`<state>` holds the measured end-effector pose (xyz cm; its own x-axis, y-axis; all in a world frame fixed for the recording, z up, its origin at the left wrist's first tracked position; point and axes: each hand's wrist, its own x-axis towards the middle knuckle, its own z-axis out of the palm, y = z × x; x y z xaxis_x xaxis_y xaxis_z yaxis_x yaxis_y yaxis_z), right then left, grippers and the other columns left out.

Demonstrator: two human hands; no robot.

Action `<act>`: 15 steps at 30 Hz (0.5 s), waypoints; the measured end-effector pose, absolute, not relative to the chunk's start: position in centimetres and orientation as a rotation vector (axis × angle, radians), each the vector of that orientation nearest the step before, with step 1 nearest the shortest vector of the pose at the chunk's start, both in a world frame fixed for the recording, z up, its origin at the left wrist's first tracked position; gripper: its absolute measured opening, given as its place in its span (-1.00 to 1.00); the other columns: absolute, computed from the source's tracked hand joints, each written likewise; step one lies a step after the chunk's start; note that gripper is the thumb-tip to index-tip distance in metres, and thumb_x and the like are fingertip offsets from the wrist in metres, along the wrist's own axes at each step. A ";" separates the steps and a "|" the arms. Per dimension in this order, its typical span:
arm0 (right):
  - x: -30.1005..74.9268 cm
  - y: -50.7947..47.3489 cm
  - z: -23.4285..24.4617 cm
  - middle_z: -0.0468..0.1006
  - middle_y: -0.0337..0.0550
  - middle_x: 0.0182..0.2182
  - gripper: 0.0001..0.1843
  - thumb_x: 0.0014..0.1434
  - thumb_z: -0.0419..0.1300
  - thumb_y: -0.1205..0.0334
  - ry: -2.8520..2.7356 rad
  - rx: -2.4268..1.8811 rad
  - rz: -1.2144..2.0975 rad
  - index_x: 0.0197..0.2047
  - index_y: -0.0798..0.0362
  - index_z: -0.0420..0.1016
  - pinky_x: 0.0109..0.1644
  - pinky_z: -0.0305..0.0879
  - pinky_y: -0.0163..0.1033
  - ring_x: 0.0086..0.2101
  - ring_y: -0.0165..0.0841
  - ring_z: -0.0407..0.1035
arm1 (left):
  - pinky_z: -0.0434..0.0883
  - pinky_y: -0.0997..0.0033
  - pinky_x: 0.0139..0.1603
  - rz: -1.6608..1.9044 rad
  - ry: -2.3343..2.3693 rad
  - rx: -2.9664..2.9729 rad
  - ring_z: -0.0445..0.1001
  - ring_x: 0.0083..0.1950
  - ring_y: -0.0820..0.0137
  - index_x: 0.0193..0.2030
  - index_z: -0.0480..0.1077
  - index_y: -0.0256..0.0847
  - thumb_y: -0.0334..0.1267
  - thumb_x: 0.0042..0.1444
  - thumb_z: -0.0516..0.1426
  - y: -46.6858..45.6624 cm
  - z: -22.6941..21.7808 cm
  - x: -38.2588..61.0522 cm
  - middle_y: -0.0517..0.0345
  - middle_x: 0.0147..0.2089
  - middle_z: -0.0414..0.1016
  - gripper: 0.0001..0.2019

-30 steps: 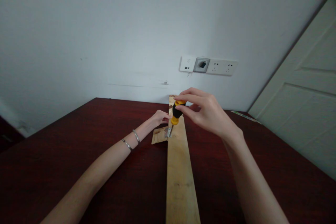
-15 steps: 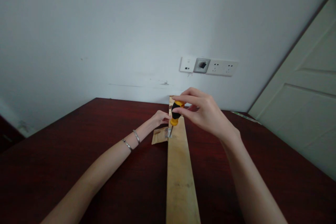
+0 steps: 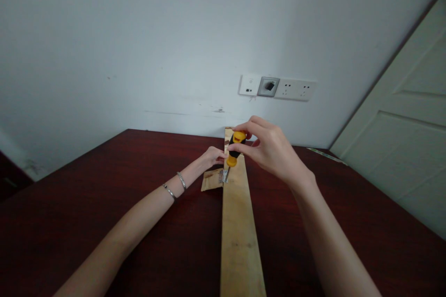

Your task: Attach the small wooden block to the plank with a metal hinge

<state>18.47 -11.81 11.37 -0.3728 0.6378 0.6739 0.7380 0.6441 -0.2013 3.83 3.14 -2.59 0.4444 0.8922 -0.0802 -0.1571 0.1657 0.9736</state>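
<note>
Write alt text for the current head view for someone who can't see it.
A right hand holds a yellow-and-black screwdriver pointed down at a small metal plate on a long wooden board. The left hand is at the board's left edge, near a small wooden piece, on a dark red table.

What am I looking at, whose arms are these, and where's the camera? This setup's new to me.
No machine here: the bare arms belong to the person wearing the camera on their head, which looks forward and down. A long pale wooden plank lies on a dark red table, with a smaller wood piece at its left and a small metal plate where they meet. The right hand holds a yellow and black screwdriver, tip down at the metal plate; whether they touch, I cannot tell. The left hand is at the plank's left edge.
</note>
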 end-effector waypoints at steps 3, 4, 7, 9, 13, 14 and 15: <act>18.2 -11.9 11.3 0.48 -0.07 -0.24 -0.70 0.14 0.23 0.00 -2.088 -1.091 -0.180 -0.19 0.05 0.47 -0.33 0.32 -0.25 -0.31 -0.31 0.39 | 0.41 0.51 -0.38 0.872 0.796 1.141 0.46 -0.44 0.44 -0.38 0.42 -0.34 -0.62 -0.16 0.17 3.5 -2.9 3.9 0.14 -0.48 0.49 -0.82; 18.2 -11.9 11.3 0.49 -0.06 -0.23 -0.70 0.14 0.23 0.00 -2.080 -1.103 -0.176 -0.18 0.05 0.47 -0.33 0.33 -0.25 -0.30 -0.30 0.40 | 0.42 0.49 -0.36 0.868 0.795 1.140 0.46 -0.43 0.43 -0.37 0.43 -0.34 -0.61 -0.14 0.17 3.8 -3.1 4.0 0.13 -0.47 0.50 -0.82; 18.5 -11.9 11.3 0.53 -0.03 -0.18 -0.69 0.16 0.22 0.05 -2.078 -1.117 -0.150 -0.09 0.05 0.47 -0.27 0.38 -0.20 -0.24 -0.25 0.43 | 0.44 0.42 -0.31 0.827 0.809 1.158 0.48 -0.39 0.38 -0.33 0.45 -0.35 -0.54 -0.08 0.19 4.9 -3.9 4.2 0.08 -0.44 0.52 -0.86; 19.0 -11.9 11.4 0.55 -0.03 -0.12 -0.63 0.16 0.22 0.12 -2.106 -1.095 -0.099 0.02 0.04 0.45 -0.21 0.41 -0.16 -0.19 -0.22 0.45 | 0.45 0.37 -0.26 0.801 0.817 1.191 0.49 -0.35 0.33 -0.30 0.46 -0.38 -0.50 -0.04 0.22 5.5 -4.4 4.3 0.02 -0.39 0.53 -0.88; 19.9 -11.8 11.4 0.56 -0.11 -0.07 -0.58 0.15 0.21 0.24 -2.142 -1.020 0.048 0.10 -0.02 0.42 -0.12 0.44 -0.12 -0.14 -0.22 0.47 | 0.46 0.30 -0.17 0.784 0.839 1.228 0.48 -0.21 0.29 -0.16 0.43 -0.45 -0.31 0.10 0.22 5.8 -5.0 4.3 -0.07 -0.20 0.50 -0.77; 20.0 -11.7 11.4 0.57 -0.12 -0.08 -0.59 0.14 0.21 0.25 -2.133 -1.008 0.066 0.08 -0.02 0.43 -0.11 0.45 -0.12 -0.14 -0.23 0.48 | 0.46 0.27 -0.15 0.789 0.839 1.233 0.48 -0.17 0.29 -0.09 0.41 -0.42 -0.25 0.16 0.19 5.9 -5.1 4.3 -0.06 -0.12 0.47 -0.73; 20.0 -11.7 11.4 0.57 -0.12 -0.09 -0.61 0.14 0.22 0.25 -2.120 -1.002 0.074 0.06 -0.01 0.45 -0.11 0.45 -0.13 -0.14 -0.23 0.48 | 0.47 0.26 -0.14 0.798 0.836 1.239 0.47 -0.13 0.31 -0.03 0.38 -0.38 -0.20 0.21 0.15 5.9 -5.2 4.3 -0.05 -0.07 0.44 -0.71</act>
